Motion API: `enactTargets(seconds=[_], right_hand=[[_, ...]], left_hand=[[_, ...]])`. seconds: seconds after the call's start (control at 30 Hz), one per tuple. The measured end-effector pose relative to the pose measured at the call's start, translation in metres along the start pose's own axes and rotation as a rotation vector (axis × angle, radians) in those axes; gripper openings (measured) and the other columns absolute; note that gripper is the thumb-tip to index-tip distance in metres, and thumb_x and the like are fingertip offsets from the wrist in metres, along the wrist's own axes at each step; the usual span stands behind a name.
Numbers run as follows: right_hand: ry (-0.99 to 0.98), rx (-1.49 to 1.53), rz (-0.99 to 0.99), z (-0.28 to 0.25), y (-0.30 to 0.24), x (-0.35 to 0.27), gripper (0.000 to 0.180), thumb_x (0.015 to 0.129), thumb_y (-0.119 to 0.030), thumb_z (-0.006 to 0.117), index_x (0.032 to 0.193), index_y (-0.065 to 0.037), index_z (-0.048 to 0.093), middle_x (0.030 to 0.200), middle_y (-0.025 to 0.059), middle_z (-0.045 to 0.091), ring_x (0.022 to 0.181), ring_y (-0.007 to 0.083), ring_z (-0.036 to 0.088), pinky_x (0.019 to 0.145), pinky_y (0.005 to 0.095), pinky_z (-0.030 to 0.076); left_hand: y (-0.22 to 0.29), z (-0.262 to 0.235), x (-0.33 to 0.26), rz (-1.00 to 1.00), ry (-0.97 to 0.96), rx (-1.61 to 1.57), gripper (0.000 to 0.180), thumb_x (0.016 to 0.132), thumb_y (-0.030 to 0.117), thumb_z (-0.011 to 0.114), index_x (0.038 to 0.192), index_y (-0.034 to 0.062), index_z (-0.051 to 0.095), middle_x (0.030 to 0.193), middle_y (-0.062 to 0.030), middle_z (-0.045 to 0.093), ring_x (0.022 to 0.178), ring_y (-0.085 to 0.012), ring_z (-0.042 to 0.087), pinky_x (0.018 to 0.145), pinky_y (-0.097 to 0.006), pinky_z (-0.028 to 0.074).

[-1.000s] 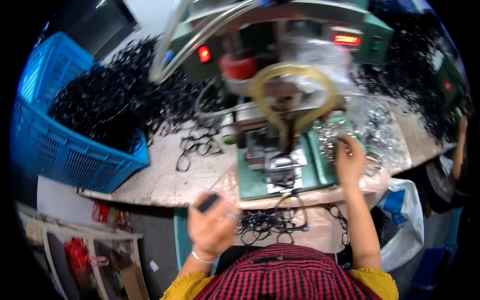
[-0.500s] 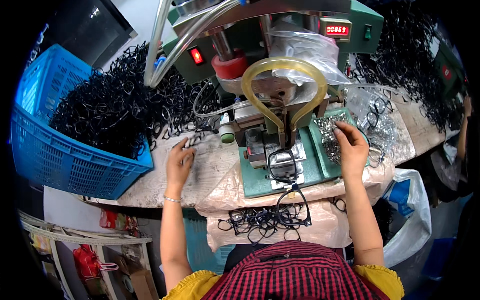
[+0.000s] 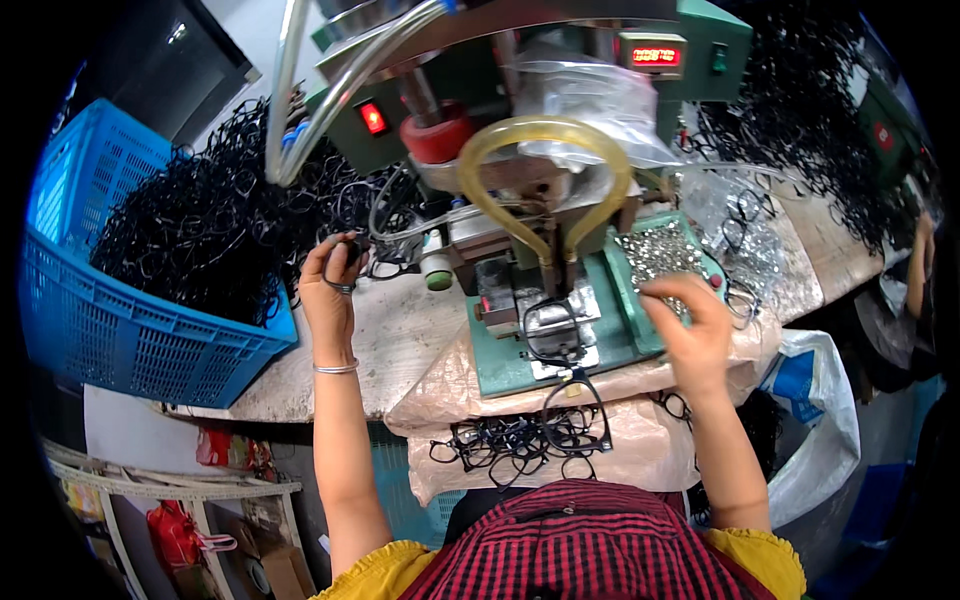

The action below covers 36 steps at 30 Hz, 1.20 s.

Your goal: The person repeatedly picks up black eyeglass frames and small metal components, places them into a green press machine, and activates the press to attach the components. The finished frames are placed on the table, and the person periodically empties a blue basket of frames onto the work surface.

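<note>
A black eyeglass frame [image 3: 350, 262] sits pinched in the fingers of the left hand [image 3: 330, 290], lifted just above the bench [image 3: 395, 345] at the edge of the big heap of black frames [image 3: 200, 235] spilling out of the blue plastic crate [image 3: 110, 330]. The left hand is closed around that frame, a thin metal bangle [image 3: 336, 368] on its wrist. The right hand [image 3: 690, 325] hovers with fingers curled and spread over the pile of small silvery metal parts [image 3: 658, 255] on the green machine base [image 3: 510, 360]; whether it grips anything cannot be told. Between the hands, another black frame [image 3: 550, 325] lies on the machine's metal fixture [image 3: 555, 320], under a looped yellowish hose [image 3: 545, 165]. A red knob [image 3: 440, 135] and a lit red indicator [image 3: 373, 118] sit on the green machine body above. More black frames [image 3: 520, 440] lie on the crumpled plastic sheet [image 3: 640, 450] hanging over the bench's near edge, above the red checked garment [image 3: 590, 545].
</note>
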State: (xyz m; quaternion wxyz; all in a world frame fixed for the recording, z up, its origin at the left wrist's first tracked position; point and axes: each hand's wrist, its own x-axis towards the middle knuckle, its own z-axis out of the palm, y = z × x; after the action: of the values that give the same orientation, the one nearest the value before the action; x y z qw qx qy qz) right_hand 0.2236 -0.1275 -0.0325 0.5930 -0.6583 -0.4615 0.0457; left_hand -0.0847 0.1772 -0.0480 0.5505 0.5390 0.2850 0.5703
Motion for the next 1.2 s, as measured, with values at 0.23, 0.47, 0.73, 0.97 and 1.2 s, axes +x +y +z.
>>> enactTargets(seconds=[0.23, 0.47, 0.73, 0.97, 1.2], right_hand=[[0.006, 0.486, 0.114, 0.067, -0.009, 0.014, 0.033, 0.083, 0.002, 0.069, 0.114, 0.003, 0.057, 0.09, 0.0052, 0.068, 0.092, 0.0112, 0.064, 0.084, 0.0262, 0.049], [-0.074, 0.722, 0.28, 0.071, -0.036, 0.013, 0.048, 0.083, 0.003, 0.069, 0.126, 0.003, 0.048, 0.098, 0.0071, 0.067, 0.094, 0.01, 0.062, 0.088, 0.0253, 0.047], [-0.227, 0.409, 0.134, 0.027, -0.028, 0.002, 0.038, 0.083, -0.004, 0.066, 0.121, -0.002, 0.062, 0.124, 0.0116, 0.066, 0.118, 0.0237, 0.061, 0.103, 0.0339, 0.045], [0.04, -0.684, 0.007, -0.002, 0.085, 0.009, 0.019, 0.076, -0.018, 0.077, 0.094, -0.01, 0.074, 0.127, 0.018, 0.062, 0.131, 0.0379, 0.048, 0.104, 0.0498, 0.04], [0.093, -0.612, -0.16, 0.009, 0.081, 0.015, 0.012, 0.075, -0.014, 0.076, 0.084, -0.008, 0.07, 0.122, 0.0125, 0.065, 0.125, 0.0329, 0.054, 0.097, 0.0447, 0.045]], left_hand=[[-0.057, -0.007, -0.025, -0.225, 0.164, -0.112, 0.028, 0.098, 0.006, 0.061, 0.124, -0.0057, 0.059, 0.116, -0.0144, 0.066, 0.106, -0.0243, 0.066, 0.098, -0.04, 0.056], [0.006, -0.011, 0.03, 0.39, 0.134, 0.599, 0.025, 0.106, 0.02, 0.045, 0.088, 0.0044, 0.052, 0.086, -0.0046, 0.065, 0.074, -0.0089, 0.055, 0.069, -0.026, 0.046], [-0.002, 0.052, -0.083, 0.013, 0.268, 0.025, 0.017, 0.105, 0.024, 0.05, 0.102, 0.0091, 0.057, 0.081, -0.0043, 0.057, 0.071, -0.014, 0.054, 0.07, -0.031, 0.047], [0.055, 0.147, -0.136, 0.878, -0.767, 0.397, 0.003, 0.085, 0.015, 0.072, 0.087, 0.0116, 0.072, 0.095, -0.0049, 0.076, 0.078, -0.0225, 0.07, 0.092, -0.05, 0.05], [0.036, 0.148, -0.126, 0.856, -0.841, 0.388, 0.02, 0.072, 0.009, 0.071, 0.092, 0.0098, 0.074, 0.105, -0.0029, 0.075, 0.062, -0.0203, 0.048, 0.087, -0.046, 0.05]])
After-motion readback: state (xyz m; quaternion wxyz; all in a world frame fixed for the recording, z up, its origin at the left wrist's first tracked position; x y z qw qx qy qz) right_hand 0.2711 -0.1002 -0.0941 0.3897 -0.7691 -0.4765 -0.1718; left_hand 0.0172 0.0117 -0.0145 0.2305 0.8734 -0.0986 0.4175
